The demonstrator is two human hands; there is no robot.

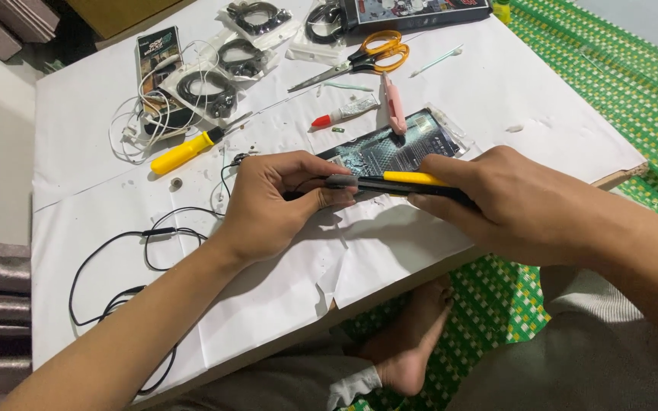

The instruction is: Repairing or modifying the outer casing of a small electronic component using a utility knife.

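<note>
Hands meet near the desk's (116,137) front edge, left hand (272,205) pinching a black cable (116,243), right hand (512,202) closed around a yellow-black knife (413,183); shallow, steady strokes seem wisest.

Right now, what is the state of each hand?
Left hand: closed, pinching the thin black cable.
Right hand: closed, holding the yellow-and-black utility knife.

Bright, even overhead light, soft shadows beneath arms, edges perhaps slightly blurred.
</note>
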